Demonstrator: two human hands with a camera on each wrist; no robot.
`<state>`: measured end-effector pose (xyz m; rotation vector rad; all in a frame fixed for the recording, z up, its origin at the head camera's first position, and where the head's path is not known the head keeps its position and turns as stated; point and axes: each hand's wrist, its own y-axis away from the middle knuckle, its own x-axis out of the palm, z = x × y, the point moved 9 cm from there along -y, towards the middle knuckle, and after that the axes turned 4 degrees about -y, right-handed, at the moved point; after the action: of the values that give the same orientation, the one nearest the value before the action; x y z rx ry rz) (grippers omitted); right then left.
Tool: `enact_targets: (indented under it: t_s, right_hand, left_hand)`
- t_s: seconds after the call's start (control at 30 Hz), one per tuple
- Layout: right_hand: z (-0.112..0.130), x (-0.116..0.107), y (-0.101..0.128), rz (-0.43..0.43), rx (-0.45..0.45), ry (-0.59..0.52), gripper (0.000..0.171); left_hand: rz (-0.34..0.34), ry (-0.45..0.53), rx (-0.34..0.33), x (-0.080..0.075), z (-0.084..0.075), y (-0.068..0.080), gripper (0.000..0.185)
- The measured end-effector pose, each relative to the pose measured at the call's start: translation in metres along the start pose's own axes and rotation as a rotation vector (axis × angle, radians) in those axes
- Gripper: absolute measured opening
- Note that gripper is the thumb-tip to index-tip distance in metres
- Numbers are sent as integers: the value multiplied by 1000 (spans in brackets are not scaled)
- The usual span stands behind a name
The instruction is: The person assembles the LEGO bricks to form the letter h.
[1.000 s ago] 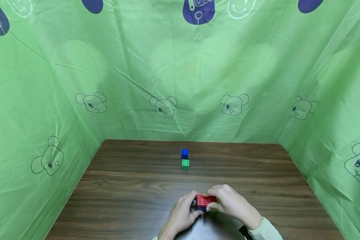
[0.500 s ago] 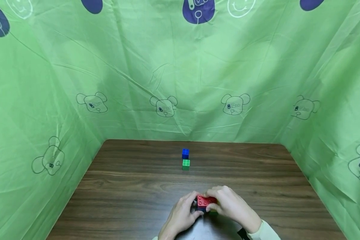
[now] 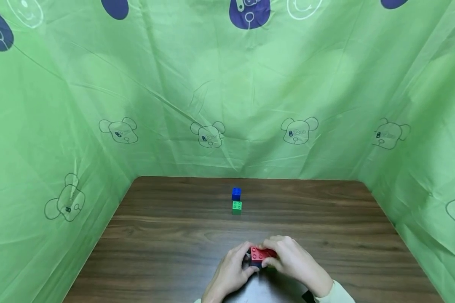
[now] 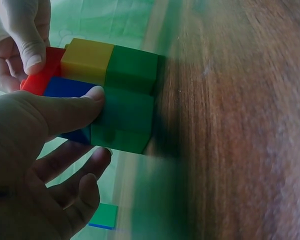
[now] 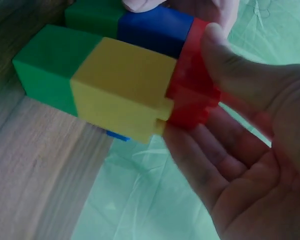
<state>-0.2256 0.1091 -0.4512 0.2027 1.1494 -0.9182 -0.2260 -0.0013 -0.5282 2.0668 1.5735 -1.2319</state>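
Low in the centre of the head view: left hand (image 3: 232,269) and right hand (image 3: 293,261) cupped round a block stack (image 3: 260,256), red brick on top, resting on the dark wooden bench (image 3: 167,235). In the left wrist view, at upper left: stack (image 4: 107,92) of red, yellow, blue and green bricks, green end against the bench, left thumb (image 4: 65,110) pressed to the blue-green side, other left fingers loosely curled below; right fingertips (image 4: 30,47) pinching the red end. In the right wrist view, upper centre: right hand (image 5: 240,150) curled about the red brick (image 5: 192,95), thumb on top, palm behind it; yellow brick (image 5: 122,92) and green brick (image 5: 42,67) facing the lens.

Further up the centre of the head view, well apart from both hands: small green block (image 3: 236,207), blue block (image 3: 236,193) just behind it. Nothing lying between these and the stack. Green printed cloth (image 3: 227,92) walling the bench at back and both sides.
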Motion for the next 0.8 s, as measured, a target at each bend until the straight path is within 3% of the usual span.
enact_targets:
  t_s: [0.23,0.53,0.8]
  right_hand:
    - [4,1,4,-48,-39,-25,33]
    - [-1,4,2,-8,-7,-32,31]
    - [-7,3,10,-124,-79,-39,39]
  left_hand:
    - [20,21,-15,1,6,4,44]
    - [-1,-10,-8,0,8,2,44]
    - [-16,-46,-10,0,10,-2,40]
